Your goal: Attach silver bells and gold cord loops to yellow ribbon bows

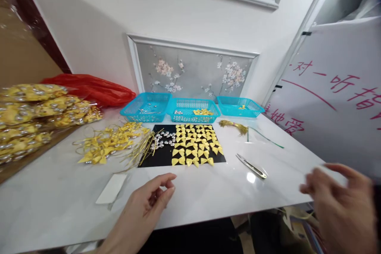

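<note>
My left hand (151, 202) hovers over the front of the white table, its fingers curled and the thumb close to the index fingertip. No object shows between them. At the right edge, beyond the table's front corner, my right hand (342, 206) is smeared by motion, and its grasp is unclear. Yellow ribbon bows (192, 152) lie in rows on a black mat (160, 157) ahead of my left hand. Silver beads (163, 139) cluster on the mat beside thin gold ties (143, 147). Thread snips (251, 166) lie on the table between my hands.
Three blue baskets (145, 118) line the back. A pile of yellow bows with ties (110, 143) lies left of the mat, near a white card (111, 189). Bagged bows (29, 115) and a red plastic bag (95, 87) occupy the left. A gold tie bundle (233, 127) lies right.
</note>
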Motion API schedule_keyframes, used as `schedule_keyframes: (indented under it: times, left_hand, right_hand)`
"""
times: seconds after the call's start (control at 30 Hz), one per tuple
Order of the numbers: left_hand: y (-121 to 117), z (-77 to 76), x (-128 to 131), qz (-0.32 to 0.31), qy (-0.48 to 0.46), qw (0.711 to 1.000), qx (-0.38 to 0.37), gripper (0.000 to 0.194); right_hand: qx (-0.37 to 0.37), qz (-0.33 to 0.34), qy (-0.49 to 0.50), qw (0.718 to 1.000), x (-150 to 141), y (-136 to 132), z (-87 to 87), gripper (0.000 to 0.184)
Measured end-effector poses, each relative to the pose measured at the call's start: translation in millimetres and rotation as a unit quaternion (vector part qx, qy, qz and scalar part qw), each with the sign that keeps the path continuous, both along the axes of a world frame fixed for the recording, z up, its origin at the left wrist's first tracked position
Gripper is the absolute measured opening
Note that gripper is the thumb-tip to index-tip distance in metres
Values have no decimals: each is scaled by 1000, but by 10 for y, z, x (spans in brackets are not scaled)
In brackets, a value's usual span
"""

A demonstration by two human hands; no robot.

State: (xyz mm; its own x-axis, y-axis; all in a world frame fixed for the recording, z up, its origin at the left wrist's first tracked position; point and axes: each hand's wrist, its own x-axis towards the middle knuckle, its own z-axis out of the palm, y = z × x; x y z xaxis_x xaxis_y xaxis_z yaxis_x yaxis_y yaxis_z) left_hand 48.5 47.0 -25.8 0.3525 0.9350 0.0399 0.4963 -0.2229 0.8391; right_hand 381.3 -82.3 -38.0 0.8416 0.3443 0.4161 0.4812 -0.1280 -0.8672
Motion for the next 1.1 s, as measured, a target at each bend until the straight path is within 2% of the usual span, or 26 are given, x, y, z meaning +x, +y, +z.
schedule_keyframes:
  times: [0.03,0.1,0.17,0.23,0.3,0.47,0.63,0.8,0.93,1.03,1.1]
  left_hand:
    - [6,-18,-5,-3,-4,1000,-3,40]
    - [7,-42,-19,-8,-5,1000,-11,41]
    - [-1,-53,-39,-12,-7,1000,-21,42]
    - [-11,-58,-67,-14,-8,999,-29,44]
    - [-22,-60,-96,-10,-7,999,-32,44]
    - [-45,-78,-113,-9,-9,999,-43,40]
    - [-55,-99,-49,-25,-23,998,-44,33]
    - [-70,-66,45,-36,-72,995,-53,24]
    - [-91,48,166,-27,-159,983,-88,20]
    - [-106,157,255,-32,-245,957,-150,22]
    - [-116,210,285,-37,-269,944,-187,19]
  right_hand:
    - [-43,64,-14,997,-110,116,27,37]
    - [-138,211,-74,965,-340,383,40,38]
    - [-171,275,-95,941,-558,656,3,33]
    - [-205,300,-106,926,-733,889,-62,27]
    - [-233,296,-113,919,-843,1061,-127,24]
    - [-278,263,-122,916,-901,1263,-219,14]
    - [-264,271,-113,919,-880,1243,-233,13]
    - [-214,322,-65,920,-942,996,-150,15]
    - [-181,404,-18,896,-1098,705,12,25]
    - [-155,468,35,869,-1217,560,146,22]
    - [-139,496,65,855,-1277,518,216,19]
